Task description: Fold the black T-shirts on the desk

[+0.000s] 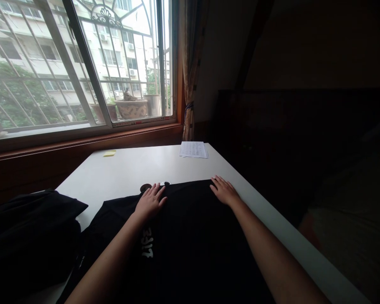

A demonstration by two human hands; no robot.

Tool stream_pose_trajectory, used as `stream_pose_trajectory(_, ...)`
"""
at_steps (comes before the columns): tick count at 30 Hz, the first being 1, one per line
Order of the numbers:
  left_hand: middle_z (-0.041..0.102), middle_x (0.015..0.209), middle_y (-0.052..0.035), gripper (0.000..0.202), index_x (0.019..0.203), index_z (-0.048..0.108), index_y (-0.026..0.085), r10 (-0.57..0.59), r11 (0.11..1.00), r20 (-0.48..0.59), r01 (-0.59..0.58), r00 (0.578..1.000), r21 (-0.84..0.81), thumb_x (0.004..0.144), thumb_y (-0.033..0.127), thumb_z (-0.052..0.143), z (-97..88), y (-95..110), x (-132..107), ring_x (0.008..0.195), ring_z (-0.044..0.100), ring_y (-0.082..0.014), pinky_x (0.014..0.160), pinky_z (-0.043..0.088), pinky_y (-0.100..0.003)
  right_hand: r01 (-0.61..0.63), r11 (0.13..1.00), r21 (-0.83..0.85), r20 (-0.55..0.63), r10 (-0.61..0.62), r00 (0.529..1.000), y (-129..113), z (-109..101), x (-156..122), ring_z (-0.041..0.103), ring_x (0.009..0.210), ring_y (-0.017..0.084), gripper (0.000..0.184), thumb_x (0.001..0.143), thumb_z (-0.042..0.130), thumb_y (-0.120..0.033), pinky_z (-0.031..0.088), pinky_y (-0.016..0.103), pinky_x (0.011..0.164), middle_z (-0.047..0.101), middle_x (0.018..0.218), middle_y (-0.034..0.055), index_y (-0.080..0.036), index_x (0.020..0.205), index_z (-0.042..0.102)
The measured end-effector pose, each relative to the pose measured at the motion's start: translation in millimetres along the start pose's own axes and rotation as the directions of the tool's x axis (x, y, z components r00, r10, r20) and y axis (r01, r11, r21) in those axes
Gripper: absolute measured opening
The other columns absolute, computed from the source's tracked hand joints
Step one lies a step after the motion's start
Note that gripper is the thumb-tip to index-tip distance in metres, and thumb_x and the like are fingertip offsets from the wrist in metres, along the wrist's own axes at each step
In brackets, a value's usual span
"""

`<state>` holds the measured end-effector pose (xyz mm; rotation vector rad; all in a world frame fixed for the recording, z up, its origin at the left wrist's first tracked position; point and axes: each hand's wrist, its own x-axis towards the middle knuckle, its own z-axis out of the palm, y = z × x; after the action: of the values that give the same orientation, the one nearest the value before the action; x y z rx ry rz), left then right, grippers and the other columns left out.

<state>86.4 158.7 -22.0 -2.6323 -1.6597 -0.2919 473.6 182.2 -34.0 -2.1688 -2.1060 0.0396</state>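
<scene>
A black garment [190, 236] with white lettering, which looks like a T-shirt, lies spread over the white table [139, 162]. My left hand [151, 202] rests flat on it near its far edge, fingers spread. Further right, my right hand [224, 191] also lies flat with fingers apart, at the garment's far right corner. Just beyond my left hand, a brown round object [145, 187] and a white-and-dark round object [166, 183] show partly past the cloth's edge. The garment's near end runs out of view in shadow.
Another black cloth [34, 232] lies bunched at the left. Printed papers [194, 149] and a yellow sticky note [109, 153] are at the table's far side. Behind stand a barred window [120, 63] and a tied curtain [190, 84]. The right side is very dark.
</scene>
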Motion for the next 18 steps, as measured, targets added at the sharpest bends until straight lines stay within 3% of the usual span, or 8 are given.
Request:
stream_pose_trajectory(8,0.024,0.165,-0.0092,0.055,0.155,0.036,0.024,0.028,0.999,0.000,-0.028,1.000,-0.017,0.106,0.048,0.040,-6.2,3,-2,0.152,0.020,-0.0262,0.123,0.022,-0.047,0.000,1.000,-0.031,-0.003,0.000,1.000,-4,-6,-5,0.018,0.153,0.023,0.061,0.104,0.019,-0.051,0.017,0.053,0.122,0.023,0.167,0.0040,-0.025,0.158,0.030)
stream_pose_trajectory(11,0.020,0.166,-0.0066,0.054,0.156,0.033,0.027,0.079,0.996,-0.012,-0.080,0.997,-0.034,0.106,0.044,0.041,-15.8,4,-8,0.153,0.016,-0.0241,0.123,0.022,-0.046,0.026,0.997,-0.067,-0.062,-0.030,0.998,-11,-12,-9,0.015,0.154,0.024,0.058,0.103,0.024,-0.042,0.009,0.055,0.123,0.020,0.167,0.0048,-0.023,0.157,0.032)
stream_pose_trajectory(14,0.021,0.166,-0.0066,0.054,0.157,0.031,0.025,0.115,0.992,-0.050,-0.117,0.992,-0.045,0.106,0.042,0.040,-27.3,0,-25,0.154,0.012,-0.0237,0.124,0.020,-0.047,0.089,0.988,-0.127,-0.167,-0.109,0.980,-16,-17,-16,0.014,0.154,0.024,0.059,0.099,0.031,-0.032,0.002,0.053,0.125,0.021,0.167,0.0060,-0.020,0.157,0.033)
stream_pose_trajectory(18,0.022,0.165,-0.0074,0.057,0.158,0.030,0.023,0.111,0.993,-0.099,-0.114,0.989,-0.025,0.106,0.045,0.039,-36.8,-20,-71,0.154,0.012,-0.0249,0.124,0.021,-0.050,0.132,0.982,-0.138,-0.208,-0.159,0.965,-17,-22,-37,0.019,0.153,0.022,0.059,0.100,0.031,-0.031,0.007,0.046,0.126,0.027,0.165,0.0083,-0.014,0.156,0.035)
